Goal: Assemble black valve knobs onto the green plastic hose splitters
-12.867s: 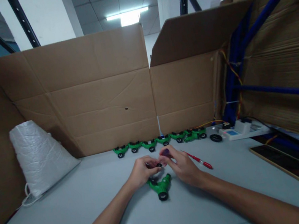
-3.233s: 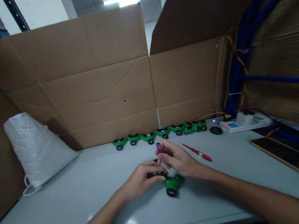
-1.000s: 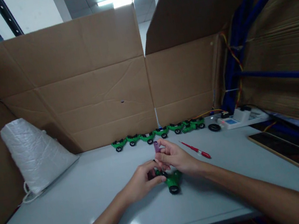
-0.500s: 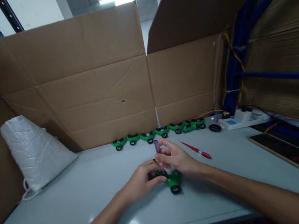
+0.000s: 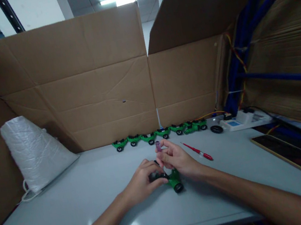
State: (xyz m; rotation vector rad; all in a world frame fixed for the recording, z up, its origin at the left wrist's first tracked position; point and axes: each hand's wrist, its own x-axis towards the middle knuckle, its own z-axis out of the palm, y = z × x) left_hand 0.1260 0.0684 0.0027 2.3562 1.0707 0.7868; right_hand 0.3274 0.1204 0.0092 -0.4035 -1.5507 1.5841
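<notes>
On the table in front of me, a green toy vehicle [image 5: 175, 181] with black wheels is gripped by my left hand [image 5: 146, 177], the fingers curled over its dark part. My right hand [image 5: 174, 158] pinches a screwdriver with a translucent purple handle [image 5: 158, 146], held upright above the toy. The shaft points down to the toy's black part; the fingers partly hide where its tip meets it. To the right of my right hand lies a red screwdriver [image 5: 198, 150], touched by neither hand.
Several green toy vehicles [image 5: 151, 138] stand in a row along the cardboard wall [image 5: 97, 94]. A black ring [image 5: 216, 128] and a white power strip [image 5: 236, 122] are at the back right. A dark flat panel [image 5: 295, 157] lies right; a silvery bag [image 5: 38, 155] sits left.
The toy vehicle has turned slightly under my hands, its near wheel shifting a little up and right. Both hands keep nearly the same place and grip.
</notes>
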